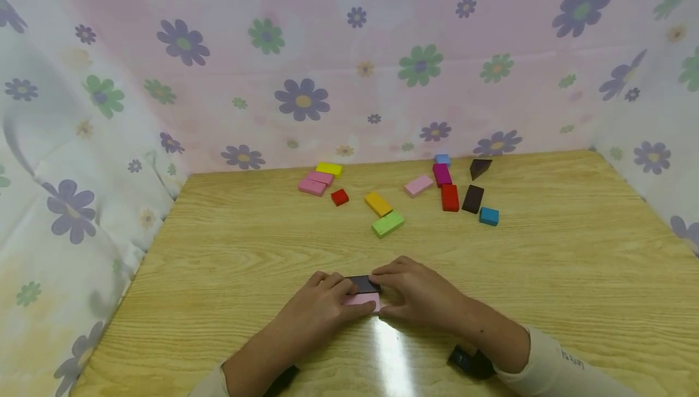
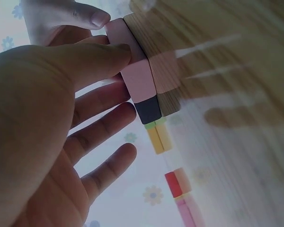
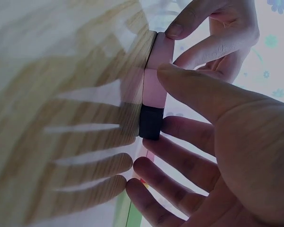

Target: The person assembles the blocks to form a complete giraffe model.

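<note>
A pink block (image 1: 361, 303) and a black block (image 1: 363, 284) lie side by side on the table, touching along their long sides, the black one farther away. My left hand (image 1: 322, 303) pinches the pair from the left, its thumb on the pink block (image 2: 138, 78). From the right, my right hand (image 1: 423, 294) pinches them, thumb by the pink block's near corner and index finger at the black block's far corner. In the right wrist view the thumb touches the pink block (image 3: 155, 87), and fingers meet the black block (image 3: 151, 122). Fingers partly cover both blocks.
Beyond the hands lie a green block (image 1: 388, 224), an orange block (image 1: 378, 204) and a small red block (image 1: 340, 197). Pink and yellow blocks (image 1: 329, 169) are back left. Several more, including a blue block (image 1: 489, 216), are back right. Flowered cloth (image 1: 338, 51) surrounds the table.
</note>
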A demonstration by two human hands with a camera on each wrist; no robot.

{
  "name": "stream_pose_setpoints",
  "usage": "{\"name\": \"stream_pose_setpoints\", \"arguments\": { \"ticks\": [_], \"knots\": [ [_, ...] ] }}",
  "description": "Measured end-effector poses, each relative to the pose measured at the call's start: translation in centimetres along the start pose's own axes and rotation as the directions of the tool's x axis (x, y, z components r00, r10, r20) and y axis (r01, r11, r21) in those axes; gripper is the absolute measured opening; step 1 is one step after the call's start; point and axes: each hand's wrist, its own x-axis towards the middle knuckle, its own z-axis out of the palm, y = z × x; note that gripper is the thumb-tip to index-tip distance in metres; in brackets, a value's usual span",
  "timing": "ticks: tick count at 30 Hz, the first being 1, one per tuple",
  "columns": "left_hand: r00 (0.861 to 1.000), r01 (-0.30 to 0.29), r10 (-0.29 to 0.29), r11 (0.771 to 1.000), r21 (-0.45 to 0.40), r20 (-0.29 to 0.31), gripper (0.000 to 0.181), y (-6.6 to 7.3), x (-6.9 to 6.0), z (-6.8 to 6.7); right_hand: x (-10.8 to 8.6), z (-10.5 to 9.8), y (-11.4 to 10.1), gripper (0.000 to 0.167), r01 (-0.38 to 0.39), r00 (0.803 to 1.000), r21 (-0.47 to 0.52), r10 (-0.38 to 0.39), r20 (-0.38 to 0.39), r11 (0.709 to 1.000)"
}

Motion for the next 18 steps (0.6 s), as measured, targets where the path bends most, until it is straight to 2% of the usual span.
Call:
{"name": "stream_pose_setpoints", "arguments": {
  "ticks": [8, 13, 18],
  "knots": [
    [1.000, -0.010, 0.011, 1.000, 0.005, -0.027, 0.042, 0.2, 0.0, 0.1, 0.0, -0.5, 0.7, 0.047, -0.004, 1.000, 0.012, 0.005, -0.012, 1.000],
    [0.998, -0.010, 0.011, 1.000, 0.016, -0.068, 0.041, 0.3, 0.0, 0.2, 1.1, -1.4, 1.9, 0.045, -0.056, 0.994, -0.015, 0.055, -0.094, 0.998],
    [0.996, -0.007, 0.009, 1.000, 0.021, -0.086, 0.041, 0.2, 0.0, 0.4, 2.5, -2.2, 3.2, 0.046, -0.071, 0.984, -0.072, 0.058, -0.171, 0.995]
  ]
}}
